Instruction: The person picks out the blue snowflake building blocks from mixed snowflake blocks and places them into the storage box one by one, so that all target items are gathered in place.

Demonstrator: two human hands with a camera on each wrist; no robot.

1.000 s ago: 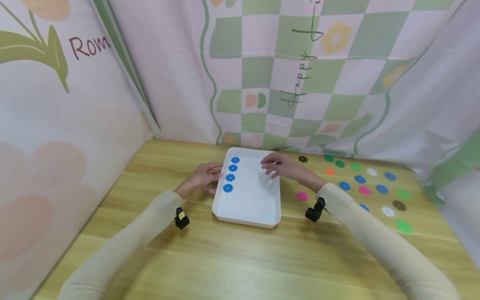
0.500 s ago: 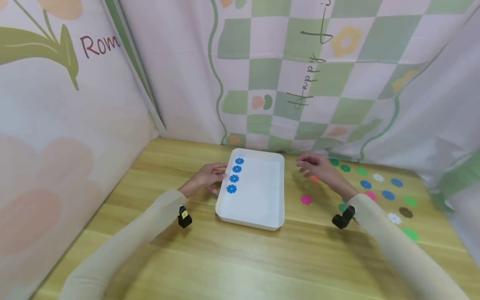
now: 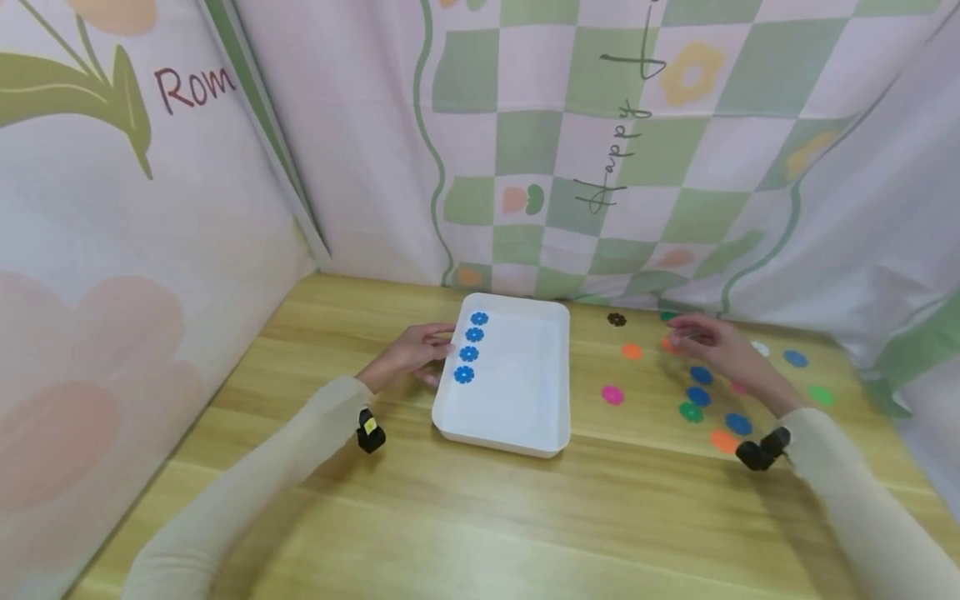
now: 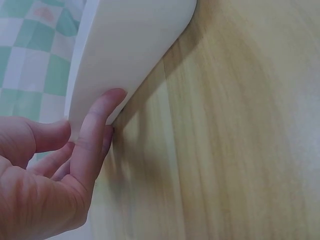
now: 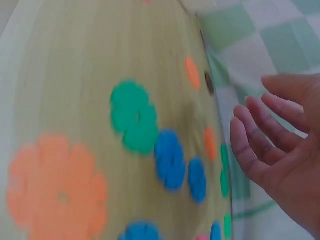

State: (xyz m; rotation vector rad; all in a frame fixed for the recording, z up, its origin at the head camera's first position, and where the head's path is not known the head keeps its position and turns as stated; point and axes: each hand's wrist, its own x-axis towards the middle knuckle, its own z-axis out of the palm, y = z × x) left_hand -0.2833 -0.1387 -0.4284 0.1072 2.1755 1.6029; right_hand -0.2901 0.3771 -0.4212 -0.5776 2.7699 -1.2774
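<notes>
A white tray (image 3: 517, 392) with a rim all round stands on the wooden table, holding blue flower-shaped discs (image 3: 468, 354) in a column along its left side. My left hand (image 3: 411, 350) rests against the tray's left wall; the left wrist view shows its fingertips (image 4: 116, 94) touching the outer wall (image 4: 125, 45). At the right, my right hand (image 3: 716, 350) hovers over scattered flower discs, near an orange disc (image 3: 670, 345). In the right wrist view that hand (image 5: 282, 135) has loosely bent fingers and nothing in them.
Right of the tray lie a pink disc (image 3: 612, 395), a brown disc (image 3: 617, 319), a green disc (image 3: 691, 412), blue discs (image 3: 700, 396) and other colours. A patterned curtain (image 3: 570, 167) hangs behind the table, and a printed cloth (image 3: 150, 250) stands at the left.
My right hand has moved from above the tray rightward to the loose discs. The left hand stays at the tray's side, and the blue column looks the same.
</notes>
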